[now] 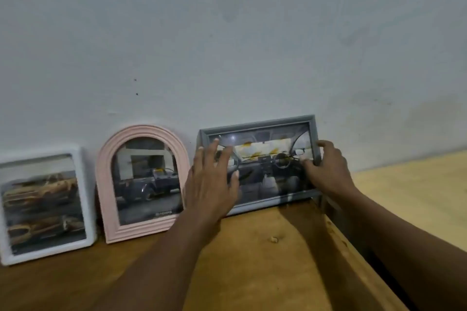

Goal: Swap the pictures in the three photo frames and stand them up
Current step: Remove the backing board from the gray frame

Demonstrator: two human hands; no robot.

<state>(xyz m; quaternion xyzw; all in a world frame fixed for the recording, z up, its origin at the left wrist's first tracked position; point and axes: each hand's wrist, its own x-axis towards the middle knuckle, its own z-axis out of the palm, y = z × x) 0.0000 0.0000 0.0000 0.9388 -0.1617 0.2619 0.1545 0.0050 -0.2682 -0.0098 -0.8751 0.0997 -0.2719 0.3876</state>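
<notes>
Three frames, all upright, backs leaning on the matte whitish wall [227, 33], bases on the brown wooden tabletop [252, 260].

The white rounded-rectangle plastic frame [87, 197] is just left of the landmark and has a smooth rim. It holds one blurred print of tan cars.

The landmark is the pink arched ribbed frame [104, 184], with a stepped moulding. It holds one print of a dark pickup.

The grey rectangular moulded frame [257, 124] is just right of the pink arch and lies landscape. Its glossy front shows one car-dashboard print.

Two bare hands, both on the grey frame. The left hand [212, 184], on the side nearer the pink arch, has its fingers straight and spread wide, with the tips flat on the glazing. The right hand [328, 169], at the far end from the arch, grips the short edge with its thumb on the front and its fingers curled around the rim.
</notes>
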